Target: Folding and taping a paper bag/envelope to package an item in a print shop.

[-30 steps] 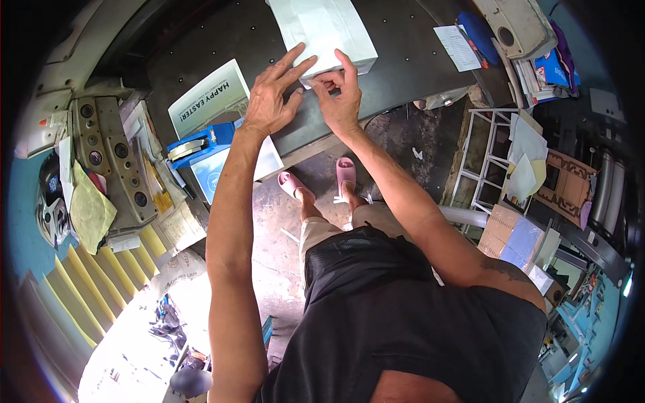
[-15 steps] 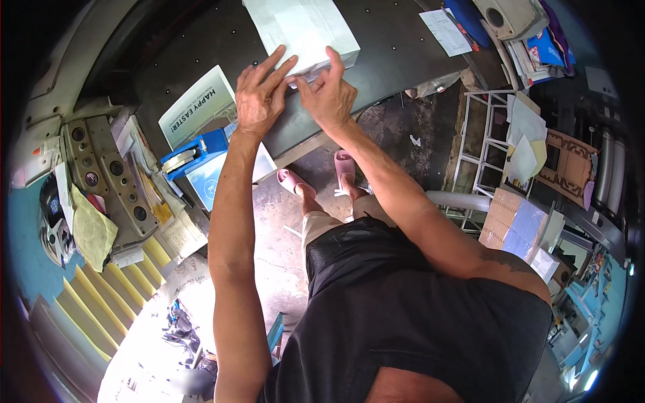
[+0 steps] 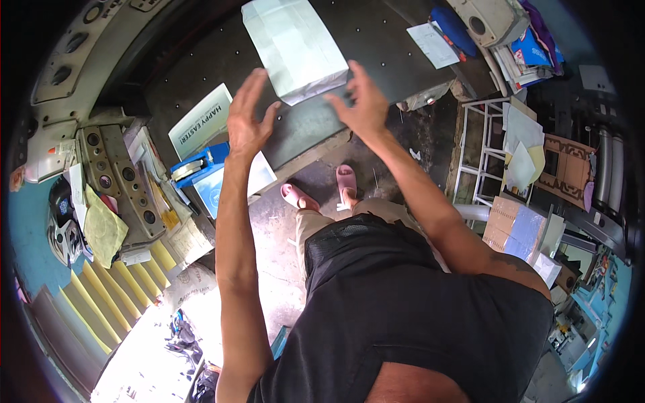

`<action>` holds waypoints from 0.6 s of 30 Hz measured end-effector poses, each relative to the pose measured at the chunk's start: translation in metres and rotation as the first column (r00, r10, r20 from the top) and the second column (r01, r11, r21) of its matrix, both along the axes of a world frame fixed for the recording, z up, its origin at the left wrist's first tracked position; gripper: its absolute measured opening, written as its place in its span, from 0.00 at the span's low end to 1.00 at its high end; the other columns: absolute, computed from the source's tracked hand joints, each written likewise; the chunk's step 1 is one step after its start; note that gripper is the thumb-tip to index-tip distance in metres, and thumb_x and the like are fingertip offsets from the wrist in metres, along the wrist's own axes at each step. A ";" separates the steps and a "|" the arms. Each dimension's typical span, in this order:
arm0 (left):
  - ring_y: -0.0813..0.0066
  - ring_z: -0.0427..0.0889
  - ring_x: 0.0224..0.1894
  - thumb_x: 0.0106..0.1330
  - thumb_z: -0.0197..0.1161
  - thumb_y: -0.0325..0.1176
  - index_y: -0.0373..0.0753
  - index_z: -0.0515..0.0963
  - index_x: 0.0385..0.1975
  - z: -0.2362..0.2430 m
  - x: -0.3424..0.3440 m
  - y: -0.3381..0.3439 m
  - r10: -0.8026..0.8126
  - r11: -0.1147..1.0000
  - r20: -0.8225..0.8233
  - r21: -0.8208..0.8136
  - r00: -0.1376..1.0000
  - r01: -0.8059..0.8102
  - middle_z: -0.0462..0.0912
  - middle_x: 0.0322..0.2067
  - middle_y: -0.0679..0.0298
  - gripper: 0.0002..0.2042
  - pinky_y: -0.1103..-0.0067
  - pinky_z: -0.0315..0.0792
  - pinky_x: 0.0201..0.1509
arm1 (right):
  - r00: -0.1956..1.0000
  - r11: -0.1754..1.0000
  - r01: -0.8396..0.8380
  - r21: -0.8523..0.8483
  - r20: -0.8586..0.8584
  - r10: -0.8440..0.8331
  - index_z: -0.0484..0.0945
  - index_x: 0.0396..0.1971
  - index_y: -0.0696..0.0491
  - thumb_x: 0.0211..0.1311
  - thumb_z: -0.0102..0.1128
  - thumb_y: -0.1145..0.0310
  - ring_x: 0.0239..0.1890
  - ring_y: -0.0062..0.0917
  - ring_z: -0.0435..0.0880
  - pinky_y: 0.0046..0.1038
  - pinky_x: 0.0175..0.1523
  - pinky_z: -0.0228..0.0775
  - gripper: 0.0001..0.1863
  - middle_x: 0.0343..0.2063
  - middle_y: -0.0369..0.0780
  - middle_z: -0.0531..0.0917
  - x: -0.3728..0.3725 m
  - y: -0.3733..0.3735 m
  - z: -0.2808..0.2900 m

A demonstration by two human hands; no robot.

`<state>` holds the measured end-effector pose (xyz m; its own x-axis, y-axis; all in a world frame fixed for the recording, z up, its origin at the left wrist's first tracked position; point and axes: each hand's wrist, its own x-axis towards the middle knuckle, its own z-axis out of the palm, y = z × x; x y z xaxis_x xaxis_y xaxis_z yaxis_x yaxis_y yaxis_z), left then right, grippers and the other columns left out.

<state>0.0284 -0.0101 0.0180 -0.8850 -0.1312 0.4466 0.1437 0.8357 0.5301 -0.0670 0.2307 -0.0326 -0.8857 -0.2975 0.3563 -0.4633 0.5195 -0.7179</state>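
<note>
A white paper-wrapped oblong package (image 3: 295, 47) lies on the dark work surface (image 3: 195, 67) at the top centre, its near end creased and folded. My left hand (image 3: 250, 114) is raised just off the package's near left corner, fingers stretched and thumb apart, holding nothing. At the near right corner my right hand (image 3: 363, 104) is also open, slightly blurred, with empty fingers apart. Left of them are a printed white card (image 3: 197, 119), a blue tape dispenser (image 3: 215, 154) and a pale blue-and-white sheet (image 3: 235, 185).
A paper sheet (image 3: 430, 44) and a blue pouch (image 3: 449, 27) lie at the back right. Grey machine panels (image 3: 124, 181) with papers flank the left. A white metal rack (image 3: 474, 154) and cardboard boxes (image 3: 510, 225) stand right, beside the floor (image 3: 282, 255) where I stand.
Both my hands have released the package's near end and drawn apart toward me, fingers opening. The package and surface appear slightly lower in view than half a second ago.
</note>
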 end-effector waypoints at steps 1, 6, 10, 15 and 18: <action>0.56 0.77 0.67 0.62 0.75 0.31 0.41 0.71 0.71 0.001 -0.005 -0.007 0.002 1.000 -0.019 -0.007 1.000 -0.003 0.76 0.68 0.54 0.34 0.62 0.71 0.70 | 1.000 1.000 -0.003 -0.007 -0.019 0.002 0.72 0.68 0.53 0.52 0.81 0.54 0.40 0.30 0.86 0.32 0.43 0.78 0.44 0.34 0.40 0.84 -0.021 0.009 0.005; 0.52 0.70 0.72 0.74 0.58 0.59 0.30 0.55 0.77 -0.008 -0.058 -0.027 0.110 0.261 0.478 0.832 0.871 -0.489 0.69 0.71 0.47 0.43 0.63 0.66 0.73 | 0.721 0.956 0.093 -0.277 0.682 0.128 0.79 0.60 0.60 0.63 0.61 0.29 0.58 0.30 0.78 0.36 0.61 0.70 0.45 0.52 0.45 0.83 -0.146 -0.011 0.034; 0.52 0.70 0.72 0.72 0.56 0.66 0.27 0.57 0.74 -0.025 -0.125 -0.023 -0.128 0.028 0.337 0.941 0.933 -0.336 0.68 0.70 0.43 0.47 0.58 0.67 0.72 | 0.425 0.895 -0.043 -0.444 0.802 0.419 0.72 0.68 0.58 0.62 0.59 0.25 0.61 0.32 0.79 0.37 0.69 0.66 0.52 0.60 0.46 0.81 -0.189 -0.077 0.024; 0.49 0.82 0.60 0.73 0.61 0.58 0.27 0.60 0.72 -0.016 -0.146 -0.021 -0.215 -0.128 0.284 0.940 0.934 -0.315 0.75 0.63 0.41 0.41 0.58 0.80 0.61 | 0.187 0.756 -0.049 -0.653 0.738 0.649 0.73 0.65 0.61 0.70 0.57 0.34 0.59 0.32 0.83 0.36 0.61 0.77 0.44 0.57 0.48 0.82 -0.169 -0.108 0.036; 0.50 0.81 0.61 0.73 0.64 0.52 0.29 0.58 0.72 -0.020 -0.147 -0.017 -0.224 -0.142 0.280 0.938 0.933 -0.316 0.75 0.61 0.40 0.39 0.61 0.82 0.60 | 0.174 0.766 -0.028 -0.642 0.752 0.636 0.73 0.64 0.63 0.69 0.61 0.37 0.54 0.34 0.86 0.36 0.58 0.80 0.42 0.55 0.50 0.83 -0.170 -0.101 0.042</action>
<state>-0.1191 -0.0271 -0.0024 -0.8606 -0.2141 -0.4621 -0.2199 -0.6621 0.7164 -0.2367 0.1298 0.0099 -0.4966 -0.7589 -0.4212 0.6114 0.0386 -0.7904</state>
